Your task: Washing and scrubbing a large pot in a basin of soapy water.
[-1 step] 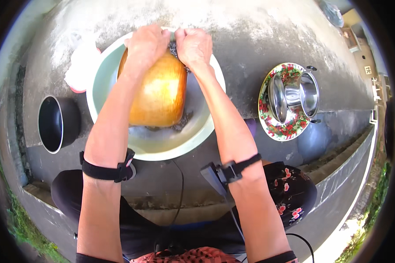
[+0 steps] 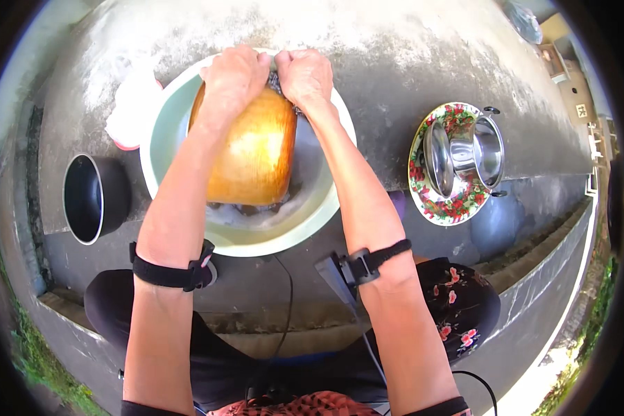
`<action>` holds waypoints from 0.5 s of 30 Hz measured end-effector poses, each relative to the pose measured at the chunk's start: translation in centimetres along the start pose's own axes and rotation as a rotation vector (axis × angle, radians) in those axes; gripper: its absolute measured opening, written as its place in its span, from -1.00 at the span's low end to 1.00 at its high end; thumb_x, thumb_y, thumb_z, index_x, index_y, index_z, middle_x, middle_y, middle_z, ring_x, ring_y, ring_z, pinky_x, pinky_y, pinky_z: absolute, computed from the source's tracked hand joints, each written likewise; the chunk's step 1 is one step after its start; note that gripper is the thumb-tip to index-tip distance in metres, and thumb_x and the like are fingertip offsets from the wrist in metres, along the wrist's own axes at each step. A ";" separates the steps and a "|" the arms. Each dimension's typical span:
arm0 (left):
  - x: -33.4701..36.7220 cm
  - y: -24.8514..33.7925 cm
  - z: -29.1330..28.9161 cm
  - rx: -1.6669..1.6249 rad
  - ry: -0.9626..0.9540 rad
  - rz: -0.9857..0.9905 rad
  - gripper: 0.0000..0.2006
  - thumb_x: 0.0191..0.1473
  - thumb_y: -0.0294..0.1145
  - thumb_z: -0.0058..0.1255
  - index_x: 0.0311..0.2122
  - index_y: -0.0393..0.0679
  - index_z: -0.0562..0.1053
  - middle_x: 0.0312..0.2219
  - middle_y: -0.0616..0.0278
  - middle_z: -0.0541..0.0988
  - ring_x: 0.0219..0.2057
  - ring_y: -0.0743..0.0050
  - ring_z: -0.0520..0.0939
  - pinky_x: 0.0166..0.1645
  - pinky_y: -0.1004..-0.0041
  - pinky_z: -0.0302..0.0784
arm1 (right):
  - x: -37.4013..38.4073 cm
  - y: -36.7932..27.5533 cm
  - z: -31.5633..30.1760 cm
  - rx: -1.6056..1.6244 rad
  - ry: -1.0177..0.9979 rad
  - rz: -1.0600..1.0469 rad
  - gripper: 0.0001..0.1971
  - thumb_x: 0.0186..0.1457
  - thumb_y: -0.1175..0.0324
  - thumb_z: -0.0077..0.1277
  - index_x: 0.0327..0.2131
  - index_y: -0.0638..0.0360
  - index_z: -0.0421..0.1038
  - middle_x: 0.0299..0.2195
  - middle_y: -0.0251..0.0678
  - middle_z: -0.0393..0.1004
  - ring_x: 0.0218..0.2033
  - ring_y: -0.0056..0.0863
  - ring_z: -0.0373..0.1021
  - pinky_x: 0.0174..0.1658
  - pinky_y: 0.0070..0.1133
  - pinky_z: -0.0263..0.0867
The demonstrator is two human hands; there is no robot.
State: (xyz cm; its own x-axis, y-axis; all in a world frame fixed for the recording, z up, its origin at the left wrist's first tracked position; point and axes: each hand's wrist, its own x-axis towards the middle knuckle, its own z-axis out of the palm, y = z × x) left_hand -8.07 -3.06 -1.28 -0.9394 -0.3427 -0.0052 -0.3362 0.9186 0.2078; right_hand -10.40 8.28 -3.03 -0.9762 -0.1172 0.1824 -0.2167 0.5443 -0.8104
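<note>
Left hand and right hand curl at the upper end of the golden vessel inside the pale basin, upper centre of the frame; hidden fingertips leave the grip undetermined. Positions barely differ from a moment earlier, suggesting unchanged handling.

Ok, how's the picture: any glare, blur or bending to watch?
Head view, centre: glare on the golden-brown vessel; head view, left: white bundle washed out, detail lost; head view, top: concrete floor overexposed; head view, edges: straight lines bow, corners black; head view, left hand and right hand: outlines readable.
</note>
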 end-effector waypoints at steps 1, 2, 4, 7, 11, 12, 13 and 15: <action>-0.7 1.5 -0.4 -0.013 0.001 -0.034 -0.62 0.07 -0.09 -0.24 -0.36 -0.19 0.51 -0.39 -0.05 0.55 -0.29 0.02 0.56 -0.15 0.13 0.43 | -0.1 1.2 -0.3 -0.012 0.012 -0.003 -0.70 0.02 0.33 -0.15 -0.67 0.34 0.31 -0.69 0.05 0.30 -0.65 -0.02 0.29 -0.54 -0.33 0.20; -0.6 1.5 -0.3 -0.009 0.011 -0.038 -0.62 0.07 -0.09 -0.24 -0.36 -0.19 0.51 -0.39 -0.05 0.55 -0.29 0.02 0.56 -0.15 0.13 0.43 | -0.6 1.4 -0.5 -0.033 0.101 -0.109 -0.69 0.03 0.31 -0.15 -0.67 0.33 0.33 -0.69 0.04 0.31 -0.65 -0.01 0.29 -0.53 -0.32 0.21; -0.6 1.2 0.4 0.008 -0.041 0.030 -0.59 0.07 -0.09 -0.25 -0.36 -0.22 0.51 -0.40 -0.04 0.55 -0.27 0.03 0.56 -0.14 0.13 0.43 | -2.8 1.0 -0.8 -0.033 0.192 -0.211 -0.67 0.04 0.29 -0.14 -0.67 0.32 0.33 -0.69 0.04 0.31 -0.66 0.01 0.29 -0.54 -0.29 0.20; -1.5 3.5 0.5 0.008 -0.157 0.059 -0.61 0.07 -0.12 -0.26 -0.32 -0.21 0.50 -0.35 -0.02 0.55 -0.26 0.08 0.57 -0.13 0.13 0.39 | -9.2 -1.1 -2.6 0.047 0.180 -0.319 -0.69 0.06 0.36 -0.12 -0.70 0.23 0.19 -0.73 -0.01 0.25 -0.72 -0.04 0.24 -0.60 -0.33 0.13; -1.6 6.5 2.9 -0.107 -0.232 0.137 -0.65 0.04 -0.20 -0.26 -0.31 -0.21 0.52 -0.30 -0.01 0.55 -0.22 0.06 0.55 -0.08 0.17 0.38 | -11.3 0.8 -3.4 0.214 0.121 -0.218 -0.75 0.05 0.35 -0.14 -0.64 0.22 0.29 -0.72 -0.04 0.29 -0.66 -0.04 0.31 -0.57 -0.31 0.19; -1.2 6.2 3.7 -0.210 -0.204 0.110 -0.65 0.02 -0.22 -0.26 -0.33 -0.21 0.52 -0.30 -0.02 0.55 -0.22 0.02 0.54 -0.07 0.20 0.38 | -10.8 1.3 -3.1 0.225 0.079 -0.114 -0.73 0.06 0.34 -0.14 -0.65 0.24 0.30 -0.74 -0.02 0.28 -0.66 -0.03 0.30 -0.57 -0.31 0.19; -1.2 6.1 3.3 -0.340 -0.156 0.123 -0.64 0.00 -0.23 -0.25 -0.37 -0.30 0.51 -0.30 -0.11 0.53 -0.20 -0.07 0.52 -0.04 0.27 0.37 | -10.2 1.2 -2.8 0.224 0.122 -0.051 -0.69 0.07 0.34 -0.17 -0.68 0.29 0.29 -0.75 0.01 0.27 -0.66 -0.04 0.31 -0.56 -0.32 0.18; -1.7 5.3 2.3 -0.370 -0.185 0.182 -0.63 0.00 -0.22 -0.24 -0.33 -0.32 0.49 -0.29 -0.15 0.52 -0.20 -0.07 0.52 -0.03 0.27 0.37 | -10.1 1.6 -2.7 0.291 0.118 0.026 -0.68 0.08 0.36 -0.19 -0.69 0.30 0.28 -0.76 0.02 0.25 -0.70 -0.13 0.28 -0.57 -0.34 0.16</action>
State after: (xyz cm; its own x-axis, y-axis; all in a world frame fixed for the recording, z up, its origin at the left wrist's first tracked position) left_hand -8.38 2.90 -2.44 -0.9885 -0.1103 -0.1034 -0.1494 0.8167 0.5574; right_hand -0.90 12.57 -4.65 -0.9779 -0.0002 0.2092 -0.2007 0.2828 -0.9379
